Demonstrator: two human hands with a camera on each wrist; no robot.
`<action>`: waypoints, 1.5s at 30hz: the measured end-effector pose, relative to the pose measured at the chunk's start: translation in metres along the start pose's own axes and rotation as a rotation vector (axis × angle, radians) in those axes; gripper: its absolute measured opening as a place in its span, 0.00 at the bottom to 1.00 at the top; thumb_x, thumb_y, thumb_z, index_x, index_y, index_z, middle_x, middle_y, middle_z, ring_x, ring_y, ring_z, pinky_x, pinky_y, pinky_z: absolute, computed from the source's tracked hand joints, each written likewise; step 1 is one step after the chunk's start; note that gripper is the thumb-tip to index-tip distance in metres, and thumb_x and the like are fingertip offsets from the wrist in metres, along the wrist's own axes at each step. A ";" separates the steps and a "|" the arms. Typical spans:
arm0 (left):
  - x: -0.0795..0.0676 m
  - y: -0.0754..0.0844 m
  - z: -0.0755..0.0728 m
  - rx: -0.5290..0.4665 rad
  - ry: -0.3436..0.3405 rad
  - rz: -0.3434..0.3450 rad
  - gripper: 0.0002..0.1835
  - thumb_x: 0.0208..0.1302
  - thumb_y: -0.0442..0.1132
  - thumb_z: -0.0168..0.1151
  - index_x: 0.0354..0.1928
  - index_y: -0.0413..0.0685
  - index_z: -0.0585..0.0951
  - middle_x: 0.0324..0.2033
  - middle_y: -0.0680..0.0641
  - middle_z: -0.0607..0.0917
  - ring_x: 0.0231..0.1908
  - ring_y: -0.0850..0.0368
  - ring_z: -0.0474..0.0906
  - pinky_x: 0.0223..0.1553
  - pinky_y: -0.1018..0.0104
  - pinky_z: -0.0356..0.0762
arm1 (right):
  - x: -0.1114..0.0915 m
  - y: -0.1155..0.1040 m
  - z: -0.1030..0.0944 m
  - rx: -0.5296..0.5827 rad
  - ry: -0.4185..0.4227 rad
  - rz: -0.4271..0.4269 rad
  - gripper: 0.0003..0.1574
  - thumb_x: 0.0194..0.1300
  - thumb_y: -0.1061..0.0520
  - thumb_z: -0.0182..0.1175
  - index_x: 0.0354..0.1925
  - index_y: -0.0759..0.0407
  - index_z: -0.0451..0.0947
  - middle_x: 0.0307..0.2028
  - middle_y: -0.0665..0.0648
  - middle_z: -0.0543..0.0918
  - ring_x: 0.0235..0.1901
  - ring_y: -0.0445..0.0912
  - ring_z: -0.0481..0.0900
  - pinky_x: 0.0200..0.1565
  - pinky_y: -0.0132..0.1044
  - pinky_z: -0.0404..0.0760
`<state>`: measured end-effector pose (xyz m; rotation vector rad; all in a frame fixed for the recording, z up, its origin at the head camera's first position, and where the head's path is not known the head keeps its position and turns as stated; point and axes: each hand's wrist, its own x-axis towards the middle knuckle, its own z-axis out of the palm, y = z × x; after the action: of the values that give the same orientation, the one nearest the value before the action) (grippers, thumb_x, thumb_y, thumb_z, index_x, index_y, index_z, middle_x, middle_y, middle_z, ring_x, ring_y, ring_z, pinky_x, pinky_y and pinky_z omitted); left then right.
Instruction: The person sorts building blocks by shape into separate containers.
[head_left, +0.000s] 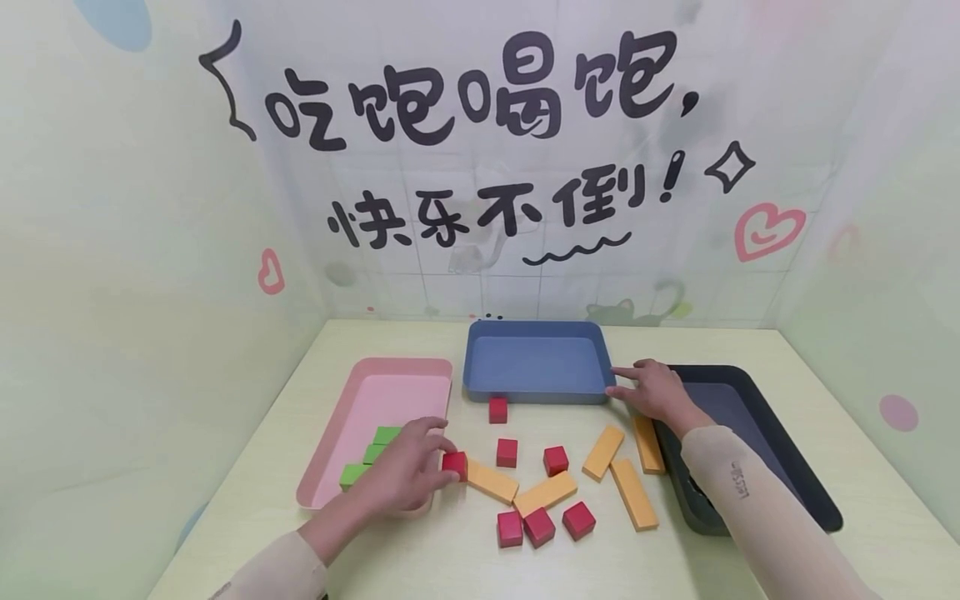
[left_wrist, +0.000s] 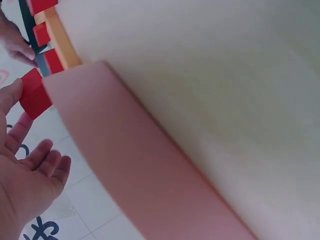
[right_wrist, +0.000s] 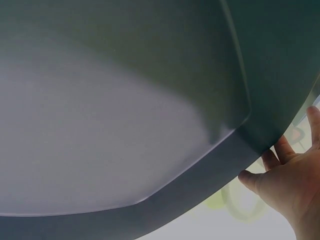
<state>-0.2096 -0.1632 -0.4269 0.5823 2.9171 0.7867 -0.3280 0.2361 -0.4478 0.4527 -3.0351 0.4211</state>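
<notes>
A red block (head_left: pixel 456 463) is pinched between the thumb and forefinger of the left hand (head_left: pixel 401 468), below centre of the frame, just right of a pink tray (head_left: pixel 403 400) where green blocks (head_left: pixel 387 435) are lined up. An orange block (head_left: pixel 493 483) is seen close beside it; whether the red block is raised off the tabletop (head_left: pixel 450 567) cannot be told. The right hand's (head_left: pixel 656 392) grip is left slack, its fingers extended at the right edge of a blue tray (head_left: pixel 534 362), though firm contact cannot be confirmed. A black tray (head_left: pixel 716 396) is placed at right. More red blocks (head_left: pixel 507 452) and orange pieces (head_left: pixel 633 494) are scattered across the lower centre. The step in hand is judged to be the picking up of a single red block. A steady pinch and a clean lift, with the orange neighbour left undisturbed, appear to be called for.
</notes>
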 end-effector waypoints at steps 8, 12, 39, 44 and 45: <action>0.028 0.011 -0.018 -0.139 0.023 -0.030 0.17 0.50 0.47 0.68 0.43 0.53 0.80 0.34 0.59 0.77 0.38 0.56 0.72 0.39 0.63 0.71 | -0.002 0.002 0.000 0.019 0.004 0.004 0.34 0.60 0.39 0.55 0.58 0.55 0.71 0.53 0.74 0.68 0.53 0.66 0.65 0.49 0.61 0.63; 0.049 0.011 -0.022 -0.119 0.034 -0.036 0.16 0.50 0.47 0.69 0.41 0.53 0.81 0.30 0.59 0.77 0.34 0.59 0.72 0.33 0.67 0.72 | -0.002 0.002 -0.001 0.022 0.001 0.008 0.34 0.60 0.39 0.55 0.58 0.55 0.71 0.53 0.74 0.68 0.53 0.66 0.64 0.50 0.61 0.63; 0.191 0.018 -0.013 -0.226 0.039 -0.007 0.17 0.55 0.44 0.65 0.46 0.48 0.79 0.36 0.51 0.79 0.37 0.56 0.73 0.36 0.66 0.73 | -0.002 0.002 0.000 0.038 0.000 0.009 0.33 0.60 0.40 0.56 0.58 0.56 0.71 0.53 0.75 0.68 0.53 0.66 0.64 0.50 0.60 0.63; 0.198 0.023 -0.002 -0.191 0.011 -0.007 0.16 0.55 0.43 0.65 0.46 0.46 0.79 0.37 0.51 0.78 0.37 0.56 0.72 0.37 0.66 0.72 | -0.001 0.000 -0.002 0.045 0.001 0.002 0.33 0.60 0.40 0.56 0.58 0.57 0.71 0.53 0.75 0.68 0.53 0.66 0.65 0.51 0.59 0.63; 0.199 0.025 0.000 -0.180 0.004 -0.010 0.16 0.55 0.43 0.65 0.46 0.47 0.79 0.36 0.51 0.78 0.37 0.56 0.72 0.37 0.66 0.72 | -0.001 0.000 -0.002 0.046 0.002 0.003 0.33 0.60 0.40 0.56 0.58 0.57 0.71 0.53 0.75 0.68 0.53 0.66 0.65 0.51 0.59 0.63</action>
<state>-0.3859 -0.0689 -0.4074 0.5500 2.8097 1.0362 -0.3268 0.2369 -0.4461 0.4504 -3.0298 0.4917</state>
